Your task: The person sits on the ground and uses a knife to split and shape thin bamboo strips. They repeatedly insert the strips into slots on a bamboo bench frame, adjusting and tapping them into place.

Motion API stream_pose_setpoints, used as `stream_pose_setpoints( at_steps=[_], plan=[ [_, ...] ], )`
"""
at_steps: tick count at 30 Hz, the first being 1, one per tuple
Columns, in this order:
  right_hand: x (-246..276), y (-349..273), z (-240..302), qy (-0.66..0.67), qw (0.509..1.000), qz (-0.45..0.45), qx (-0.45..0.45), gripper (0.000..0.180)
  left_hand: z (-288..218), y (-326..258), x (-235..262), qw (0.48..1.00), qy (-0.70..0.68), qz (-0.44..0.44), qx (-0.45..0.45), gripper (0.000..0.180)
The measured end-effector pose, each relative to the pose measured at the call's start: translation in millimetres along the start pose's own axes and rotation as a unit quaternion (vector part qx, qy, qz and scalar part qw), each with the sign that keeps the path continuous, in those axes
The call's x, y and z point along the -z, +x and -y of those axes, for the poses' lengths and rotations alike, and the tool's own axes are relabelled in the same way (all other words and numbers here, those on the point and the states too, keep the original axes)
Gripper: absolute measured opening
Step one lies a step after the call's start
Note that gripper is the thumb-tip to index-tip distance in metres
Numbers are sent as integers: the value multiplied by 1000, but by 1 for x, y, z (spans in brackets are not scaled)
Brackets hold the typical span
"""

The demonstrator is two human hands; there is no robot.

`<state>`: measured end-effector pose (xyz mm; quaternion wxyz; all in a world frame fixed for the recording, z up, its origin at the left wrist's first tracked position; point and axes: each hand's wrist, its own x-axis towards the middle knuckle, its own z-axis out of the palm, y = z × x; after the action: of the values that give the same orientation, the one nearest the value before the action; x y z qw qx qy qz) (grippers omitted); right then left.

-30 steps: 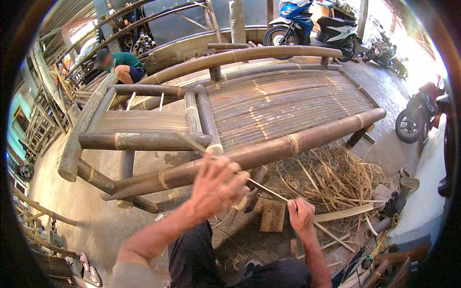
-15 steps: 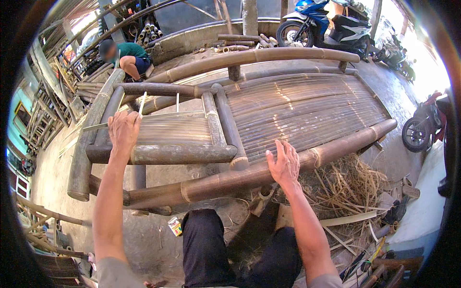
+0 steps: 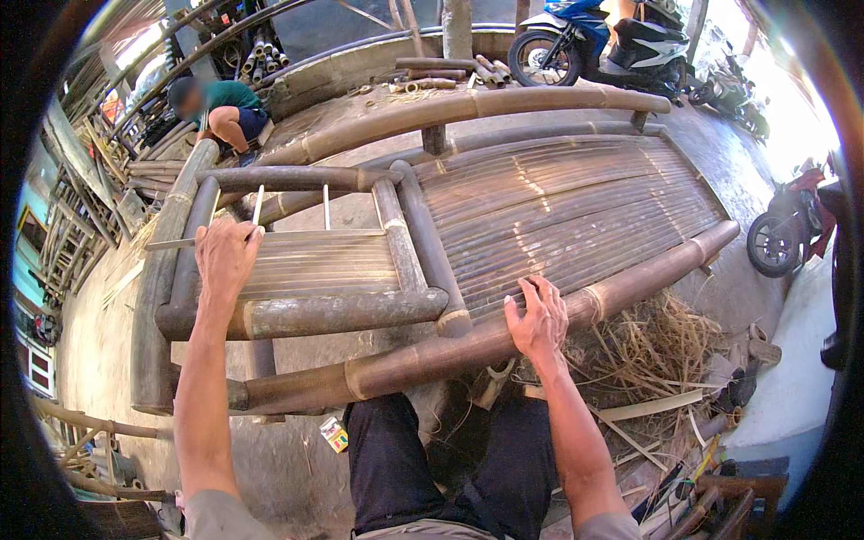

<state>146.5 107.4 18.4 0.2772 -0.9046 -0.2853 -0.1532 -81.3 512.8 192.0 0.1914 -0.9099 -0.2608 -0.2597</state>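
A bamboo bench frame (image 3: 405, 367) of thick brown poles lies tilted before me. Its long panel of thin slats (image 3: 558, 216) fills the right part, and a smaller panel of slats (image 3: 315, 268) lies in the left part. My left hand (image 3: 227, 259) is closed around a thin bamboo strip (image 3: 310, 234) along the far edge of the small panel; the strip's end pokes out left of my fist. Over the near pole, at the edge of the long panel, my right hand (image 3: 540, 319) has its fingers apart and holds nothing.
Beyond the frame at the left a person (image 3: 229, 112) in a green shirt crouches. A blue and white motorbike (image 3: 594, 45) and cut bamboo pieces (image 3: 450, 72) stand farther back. Bamboo shavings (image 3: 666, 346) are heaped at the right; a small packet (image 3: 334, 435) lies by my knee.
In view, the bench's left end now sits lower and the small panel shows a wider gap beyond the strip. My left hand stays on the strip; my right hand has shifted slightly nearer.
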Motion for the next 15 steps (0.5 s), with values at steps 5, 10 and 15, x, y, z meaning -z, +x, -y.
stream_pose_setpoints(
  at_steps=[5,10,15],
  plan=[
    [0,1,2,9,1000,-3,-1,42,6,8,-17,997,-12,71,1,20],
    [-1,1,2,11,1000,-21,-3,41,11,30,-46,982,-75,168,40,32],
    [-3,0,0,10,1000,-16,-13,39,10,43,-74,971,-81,222,20,35]
  ],
)
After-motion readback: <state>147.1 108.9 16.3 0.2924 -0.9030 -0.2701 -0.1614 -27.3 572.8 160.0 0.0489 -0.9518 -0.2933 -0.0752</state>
